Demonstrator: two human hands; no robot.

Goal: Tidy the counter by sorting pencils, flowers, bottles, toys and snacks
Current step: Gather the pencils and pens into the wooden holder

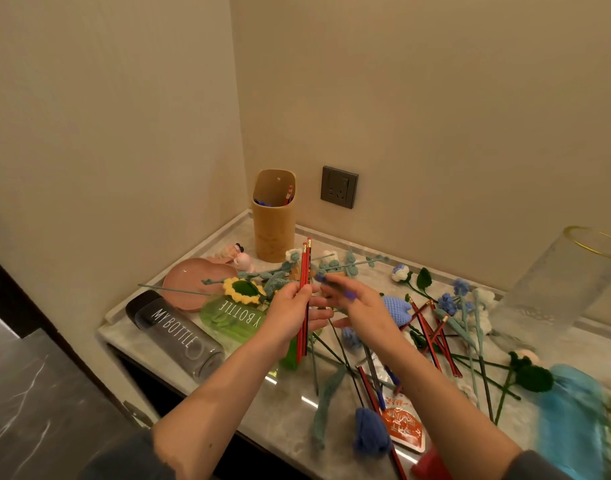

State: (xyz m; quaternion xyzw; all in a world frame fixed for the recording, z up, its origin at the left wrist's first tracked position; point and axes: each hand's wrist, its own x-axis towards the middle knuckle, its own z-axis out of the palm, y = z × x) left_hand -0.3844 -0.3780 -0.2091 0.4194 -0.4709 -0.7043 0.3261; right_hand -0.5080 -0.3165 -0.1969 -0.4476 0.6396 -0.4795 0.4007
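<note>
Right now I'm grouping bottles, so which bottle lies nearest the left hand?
The green bottle, beside the left hand; the grey bottle lies farther left.

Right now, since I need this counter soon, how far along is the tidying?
Early. Done: a few pencils stand in the tan holder. In hand: the left hand grips a bunch of red pencils; the right hand holds what looks like a blue pen. Left: loose pencils, crochet flowers, a dark bottle, a green bottle and a snack packet lie on the counter.
</note>
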